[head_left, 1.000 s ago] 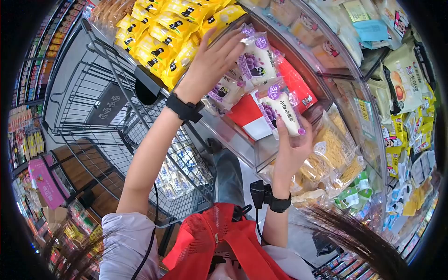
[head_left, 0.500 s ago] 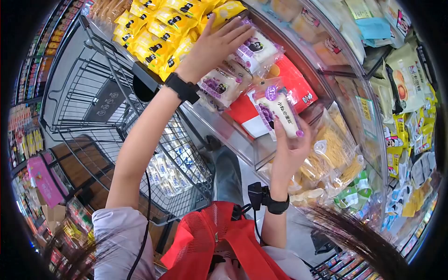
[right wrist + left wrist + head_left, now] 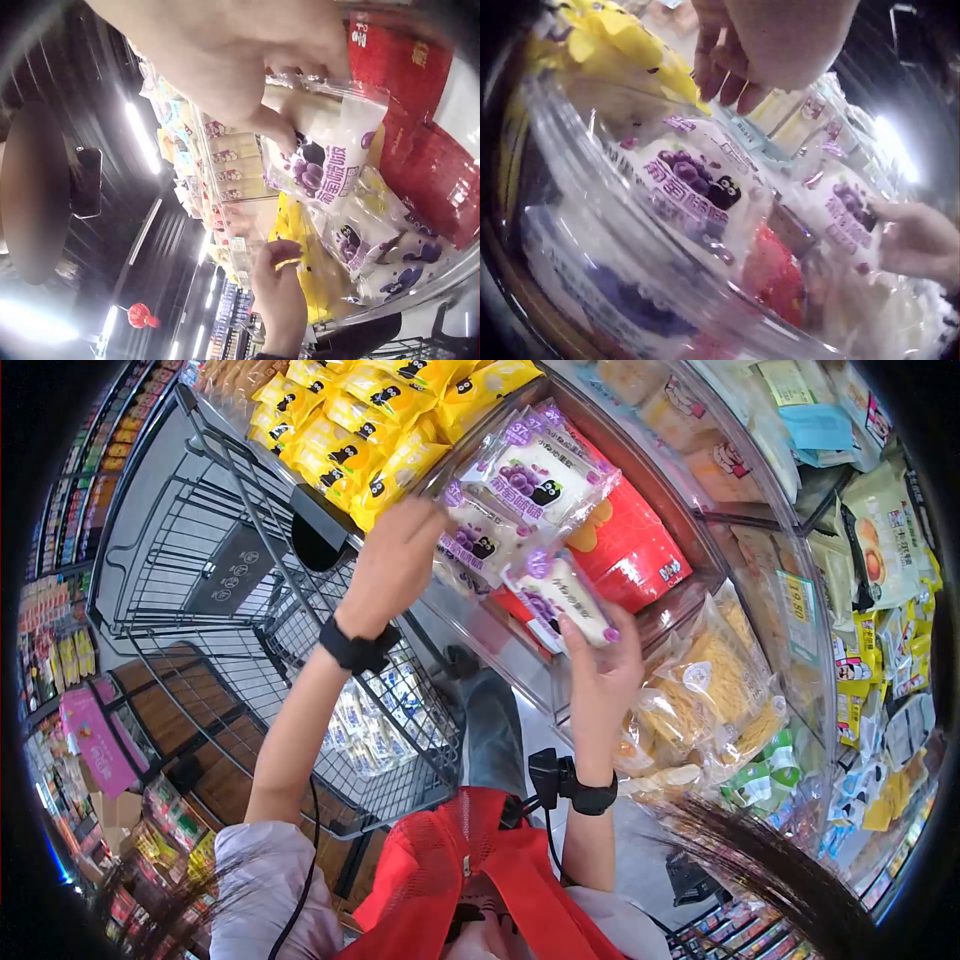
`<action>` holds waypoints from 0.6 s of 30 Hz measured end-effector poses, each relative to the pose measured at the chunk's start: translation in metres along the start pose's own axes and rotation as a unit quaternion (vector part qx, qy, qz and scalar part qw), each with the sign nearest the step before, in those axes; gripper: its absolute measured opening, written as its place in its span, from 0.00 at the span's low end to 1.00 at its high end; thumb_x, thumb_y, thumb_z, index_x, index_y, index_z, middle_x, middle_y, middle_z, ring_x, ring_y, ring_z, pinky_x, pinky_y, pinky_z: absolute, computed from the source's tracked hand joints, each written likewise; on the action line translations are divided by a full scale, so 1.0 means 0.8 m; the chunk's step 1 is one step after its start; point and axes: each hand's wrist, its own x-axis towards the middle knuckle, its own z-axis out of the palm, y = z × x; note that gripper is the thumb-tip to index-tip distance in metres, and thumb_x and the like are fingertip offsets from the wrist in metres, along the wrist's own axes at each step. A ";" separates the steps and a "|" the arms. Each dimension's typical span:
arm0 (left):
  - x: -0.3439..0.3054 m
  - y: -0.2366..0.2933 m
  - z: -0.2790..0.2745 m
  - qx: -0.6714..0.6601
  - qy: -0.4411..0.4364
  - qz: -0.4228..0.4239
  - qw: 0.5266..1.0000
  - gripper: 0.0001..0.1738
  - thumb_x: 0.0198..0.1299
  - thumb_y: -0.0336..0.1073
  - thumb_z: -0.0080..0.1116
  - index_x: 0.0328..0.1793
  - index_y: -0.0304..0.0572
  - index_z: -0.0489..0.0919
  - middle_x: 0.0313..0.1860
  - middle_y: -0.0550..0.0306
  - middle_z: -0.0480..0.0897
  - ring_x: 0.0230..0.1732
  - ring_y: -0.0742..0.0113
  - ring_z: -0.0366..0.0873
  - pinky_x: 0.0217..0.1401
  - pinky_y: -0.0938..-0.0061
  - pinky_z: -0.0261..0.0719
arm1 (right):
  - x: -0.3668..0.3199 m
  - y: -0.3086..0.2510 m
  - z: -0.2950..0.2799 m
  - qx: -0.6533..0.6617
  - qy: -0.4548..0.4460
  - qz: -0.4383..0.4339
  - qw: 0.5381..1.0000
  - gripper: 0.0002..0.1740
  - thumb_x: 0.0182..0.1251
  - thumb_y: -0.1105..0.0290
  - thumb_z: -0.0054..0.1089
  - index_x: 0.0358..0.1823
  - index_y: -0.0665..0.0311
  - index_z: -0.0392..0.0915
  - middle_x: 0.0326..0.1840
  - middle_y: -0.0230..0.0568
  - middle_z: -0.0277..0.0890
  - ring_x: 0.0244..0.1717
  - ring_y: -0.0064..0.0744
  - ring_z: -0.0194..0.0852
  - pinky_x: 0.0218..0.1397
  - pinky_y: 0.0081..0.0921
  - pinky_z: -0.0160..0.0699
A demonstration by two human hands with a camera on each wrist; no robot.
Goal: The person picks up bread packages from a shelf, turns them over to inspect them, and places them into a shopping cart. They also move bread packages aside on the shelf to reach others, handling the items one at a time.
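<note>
My right hand [image 3: 603, 675] pinches a white snack packet [image 3: 562, 600] with a purple grape print between thumb and fingers, above a red box [image 3: 640, 545] in the display bin. In the right wrist view the thumb lies across the front of this packet [image 3: 322, 161]. My left hand [image 3: 398, 560] hovers at the bin's near edge, its fingers loosely bent and holding nothing. Beside its fingertips lie more grape-print packets [image 3: 535, 475], stacked flat. The left wrist view shows those fingers hanging above a grape-print packet [image 3: 694, 180].
Yellow packets [image 3: 345, 450] fill the neighbouring compartment. Bags of yellow shredded food [image 3: 710, 680] lie on the other side, behind a clear divider. A wire shopping cart [image 3: 230, 580] stands to the left, with white-and-blue packets [image 3: 375, 725] in it. Shelves of packaged goods rise at right.
My left hand has drawn back from above the stacked packets, its fingers going from spread to bent. The stacked packets have shifted. My right hand has moved slightly left and down with its packet.
</note>
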 end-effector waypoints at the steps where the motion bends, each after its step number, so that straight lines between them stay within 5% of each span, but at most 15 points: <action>1: -0.012 0.004 -0.001 -0.011 -0.041 0.001 0.999 0.19 0.45 0.22 0.50 0.47 0.38 0.77 0.47 0.51 0.77 0.52 0.52 0.72 0.58 0.64 0.70 | -0.001 -0.003 0.006 -0.010 -0.017 0.005 1.000 0.18 0.59 0.70 0.65 0.49 0.68 0.74 0.45 0.41 0.77 0.46 0.27 0.74 0.50 0.23 0.71; 7: -0.042 0.000 0.012 0.027 -0.079 -0.006 0.997 0.20 0.45 0.23 0.51 0.47 0.38 0.78 0.48 0.54 0.78 0.54 0.56 0.72 0.62 0.66 0.67 | 0.004 0.012 0.052 -0.007 -0.054 -0.022 0.998 0.15 0.60 0.70 0.63 0.48 0.65 0.74 0.42 0.43 0.79 0.45 0.30 0.78 0.48 0.26 0.73; 13: -0.064 -0.006 0.007 0.065 -0.059 -0.005 0.996 0.21 0.44 0.22 0.51 0.48 0.38 0.78 0.48 0.54 0.78 0.55 0.56 0.72 0.63 0.66 0.68 | 0.017 0.022 0.100 -0.099 -0.132 -0.090 0.982 0.13 0.61 0.71 0.61 0.44 0.68 0.73 0.39 0.50 0.77 0.42 0.47 0.76 0.45 0.35 0.73; 16: -0.070 -0.003 0.003 0.037 -0.032 -0.035 0.998 0.22 0.43 0.21 0.51 0.48 0.37 0.78 0.47 0.52 0.77 0.54 0.55 0.73 0.61 0.65 0.69 | 0.014 0.022 0.115 -0.276 -0.108 -0.196 0.935 0.12 0.60 0.71 0.59 0.42 0.70 0.73 0.37 0.53 0.76 0.41 0.54 0.72 0.42 0.41 0.72; 18: -0.072 -0.001 -0.001 0.029 -0.020 -0.046 0.998 0.22 0.42 0.21 0.51 0.48 0.37 0.77 0.47 0.52 0.77 0.54 0.54 0.73 0.60 0.65 0.70 | 0.016 0.001 0.110 -0.310 -0.150 -0.177 0.922 0.10 0.61 0.73 0.56 0.42 0.71 0.74 0.36 0.54 0.76 0.42 0.54 0.71 0.44 0.43 0.71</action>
